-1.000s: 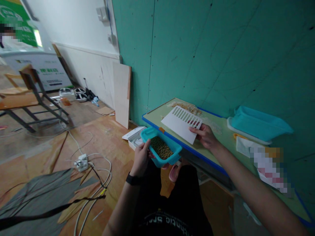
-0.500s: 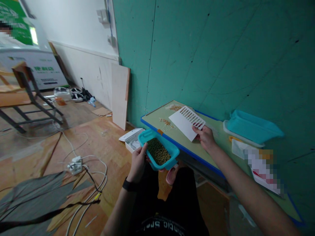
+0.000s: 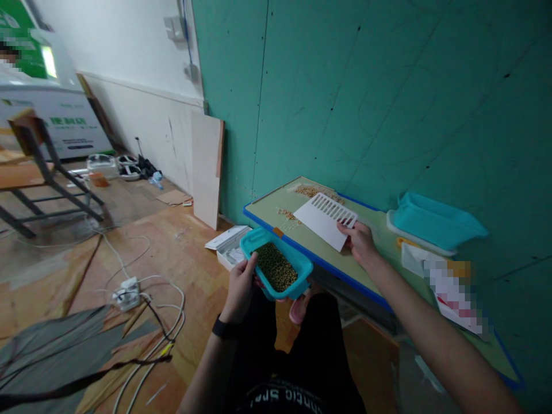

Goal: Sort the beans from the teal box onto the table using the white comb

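My left hand (image 3: 242, 282) grips the near-left rim of a turquoise plastic tub (image 3: 303, 263), its thumb over the edge. Inside the tub lie dark green beans (image 3: 271, 257) and paler tan beans (image 3: 284, 278). My right hand (image 3: 360, 240) is closed on the near right corner of a flat white slotted card (image 3: 319, 225), with slots along its far side. The card hangs over the table (image 3: 366, 269). Beyond and to the left of it, small heaps of yellowish beans (image 3: 288, 215) lie on the tabletop.
A second turquoise basin (image 3: 437, 221) stands on a white tray at the table's right, beside a blurred packet (image 3: 457, 296). An opened white box (image 3: 233, 247) lies on the floor left of the table. Cables and a power strip (image 3: 127, 293) spread across the floor; a chair (image 3: 32, 172) stands far left.
The card tilts flatter and sits slightly lower over the table. The tub stays nearly still in my left hand. The whole view has shifted slightly.
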Available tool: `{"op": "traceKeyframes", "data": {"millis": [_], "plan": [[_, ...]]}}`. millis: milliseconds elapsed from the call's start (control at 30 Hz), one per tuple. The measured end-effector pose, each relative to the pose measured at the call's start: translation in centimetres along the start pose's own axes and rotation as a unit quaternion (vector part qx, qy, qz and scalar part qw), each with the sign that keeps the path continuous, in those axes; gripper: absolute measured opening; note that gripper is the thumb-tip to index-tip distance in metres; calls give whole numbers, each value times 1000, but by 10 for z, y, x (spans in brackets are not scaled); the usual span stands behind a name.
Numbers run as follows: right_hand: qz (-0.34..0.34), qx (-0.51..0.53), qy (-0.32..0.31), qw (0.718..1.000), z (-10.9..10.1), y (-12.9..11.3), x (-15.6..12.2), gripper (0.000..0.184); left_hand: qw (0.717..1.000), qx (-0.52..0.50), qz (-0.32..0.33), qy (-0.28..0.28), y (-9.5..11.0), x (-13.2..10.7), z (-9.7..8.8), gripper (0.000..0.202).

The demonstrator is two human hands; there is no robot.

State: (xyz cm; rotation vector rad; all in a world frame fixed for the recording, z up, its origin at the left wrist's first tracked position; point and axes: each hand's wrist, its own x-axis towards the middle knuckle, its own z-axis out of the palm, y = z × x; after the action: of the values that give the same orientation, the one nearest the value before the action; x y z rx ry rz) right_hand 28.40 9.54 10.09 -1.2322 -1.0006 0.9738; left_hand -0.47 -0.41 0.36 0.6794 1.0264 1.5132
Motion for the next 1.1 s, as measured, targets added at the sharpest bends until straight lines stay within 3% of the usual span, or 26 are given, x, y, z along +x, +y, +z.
{"op": "traceKeyframes", "data": {"millis": [267,1100], "plan": [[8,-16,-8,1000,-6,3,-1,50,1000,-6,-1,5,-1,0,1,53],[19,-14,-85,996,11,-3,-8,51,1000,11,-1,-1,3,-3,3,54]]}}
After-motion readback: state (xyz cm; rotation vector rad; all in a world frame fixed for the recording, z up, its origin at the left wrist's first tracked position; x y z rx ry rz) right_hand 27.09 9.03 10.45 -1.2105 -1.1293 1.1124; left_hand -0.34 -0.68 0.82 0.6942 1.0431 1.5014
